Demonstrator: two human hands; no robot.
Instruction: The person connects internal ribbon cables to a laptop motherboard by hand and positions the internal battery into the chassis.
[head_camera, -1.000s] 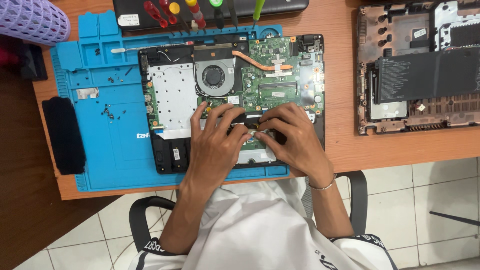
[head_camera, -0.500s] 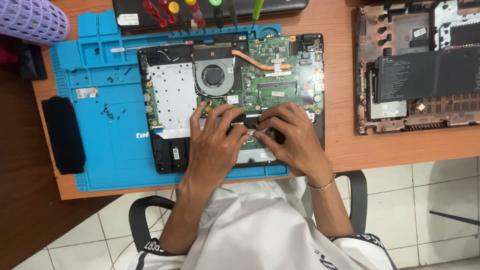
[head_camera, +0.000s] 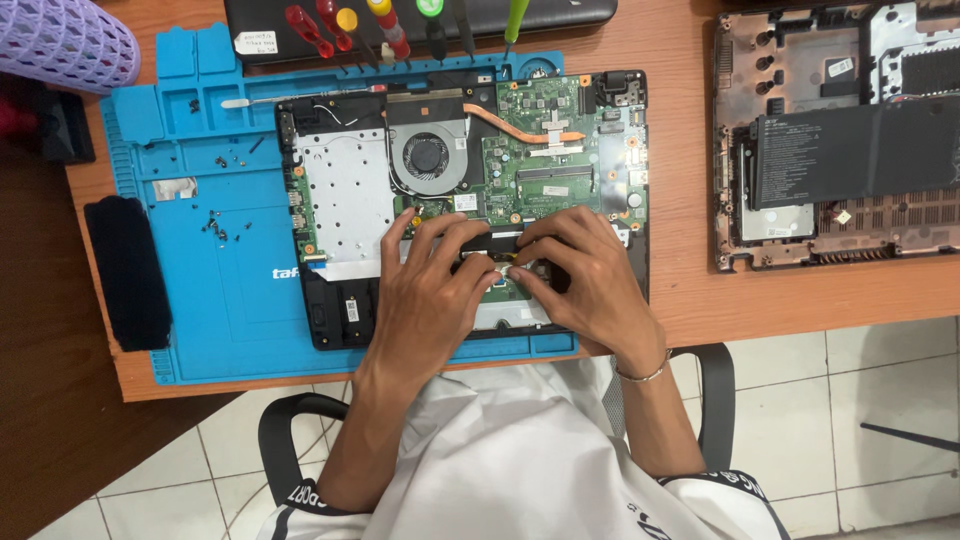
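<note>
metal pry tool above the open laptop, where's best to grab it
Take the pry tool by its red handle end on the right, coming straight down from above. It lies flat on the blue mat close against the laptop edge, so side approaches look cramped.

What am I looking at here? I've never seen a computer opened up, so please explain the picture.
The view comes from a camera worn on the person's head, looking down at a wooden desk. On a blue work mat lies an opened laptop, its green circuit board and round cooling fan exposed. The left hand and right hand meet over its lower middle, fingertips pinching something small; what exactly is too small to tell. Loose screws sit on the mat, screwdrivers lie above it, and a removed bottom cover rests at the right.
</note>
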